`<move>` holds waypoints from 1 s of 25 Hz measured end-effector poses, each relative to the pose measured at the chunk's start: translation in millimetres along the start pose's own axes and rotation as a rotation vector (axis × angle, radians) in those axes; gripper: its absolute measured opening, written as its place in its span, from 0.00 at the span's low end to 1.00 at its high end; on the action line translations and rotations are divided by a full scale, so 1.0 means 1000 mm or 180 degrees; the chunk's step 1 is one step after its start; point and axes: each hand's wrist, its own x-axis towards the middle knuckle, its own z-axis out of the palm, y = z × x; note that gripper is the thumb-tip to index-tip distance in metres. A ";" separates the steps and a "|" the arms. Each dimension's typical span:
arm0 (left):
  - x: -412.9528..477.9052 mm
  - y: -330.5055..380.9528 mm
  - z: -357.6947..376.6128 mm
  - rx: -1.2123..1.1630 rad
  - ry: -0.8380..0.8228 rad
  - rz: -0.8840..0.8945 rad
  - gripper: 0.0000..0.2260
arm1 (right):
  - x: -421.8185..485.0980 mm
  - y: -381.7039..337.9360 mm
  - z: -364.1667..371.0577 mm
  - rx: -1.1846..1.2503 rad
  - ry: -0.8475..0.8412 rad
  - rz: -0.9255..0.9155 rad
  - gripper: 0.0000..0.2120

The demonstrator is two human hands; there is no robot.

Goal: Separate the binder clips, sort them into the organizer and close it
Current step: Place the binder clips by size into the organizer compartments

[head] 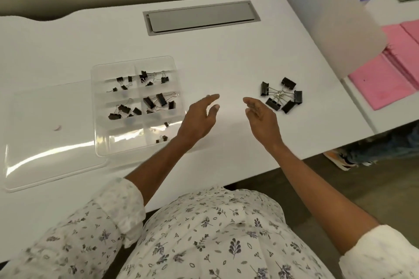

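1. Tangle of black metal binder clips (pixel 281 94) lies on the white table (pixel 226 63) just beside the right hand (pixel 263 118); both grips are released, empty.
2. Tugging one clip could drag the whole cluster.
3. Clear plastic organizer (pixel 127 137) sits near the left hand (pixel 199 118); a careless reach could jolt it.

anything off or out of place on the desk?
One thing: a cluster of binder clips sits tangled by its wire handles on the table, beside the right hand, outside the organizer. Its lid lies open. Nothing looks spilled.
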 end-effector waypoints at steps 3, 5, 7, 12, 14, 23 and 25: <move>0.009 0.012 0.035 0.0194 -0.0271 0.0067 0.18 | -0.001 0.031 -0.040 -0.0402 0.0469 -0.0082 0.17; 0.017 0.021 0.062 0.0340 -0.0464 0.0147 0.19 | -0.001 0.054 -0.066 -0.0612 0.0731 -0.0173 0.16; 0.024 0.027 0.088 0.0426 -0.0627 0.0212 0.20 | 0.001 0.075 -0.088 -0.0817 0.0831 -0.0275 0.16; 0.047 0.042 0.153 0.1035 -0.0998 0.0541 0.24 | 0.020 0.113 -0.119 -0.1847 0.0040 -0.0536 0.22; 0.058 0.049 0.172 0.1361 -0.1040 0.0727 0.25 | 0.029 0.125 -0.125 -0.2205 -0.0252 -0.0830 0.23; 0.062 0.039 0.191 0.1798 -0.0588 0.0675 0.17 | 0.030 0.143 -0.146 -0.2003 -0.0080 -0.1037 0.15; 0.057 0.035 0.189 0.1710 -0.0501 0.0506 0.15 | 0.033 0.149 -0.147 -0.1710 -0.0140 -0.0878 0.17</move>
